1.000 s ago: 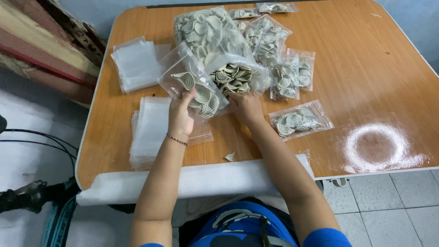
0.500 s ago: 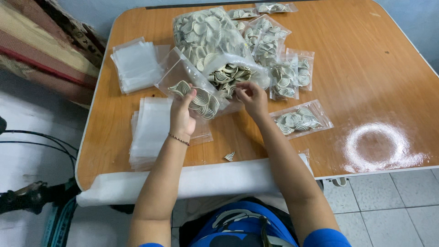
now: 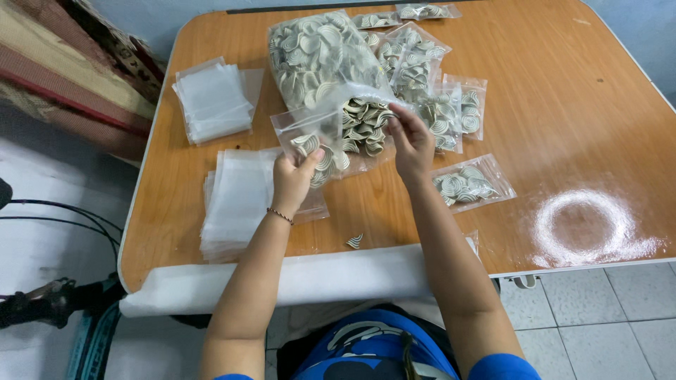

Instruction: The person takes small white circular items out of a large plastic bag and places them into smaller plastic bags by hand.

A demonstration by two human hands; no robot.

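Stacks of empty clear bags (image 3: 232, 200) lie leftmost on the wooden table (image 3: 563, 105); next, the left hand (image 3: 292, 179) pinches a small part-filled bag (image 3: 317, 144) by its lower edge, and the right hand (image 3: 412, 141), fingers closed, pinches at the big open bag of shell pieces (image 3: 324, 56); hold the small mouth wide, close under the pile

Bright, even light; ring glare on table (image 3: 584, 225); sharp focus
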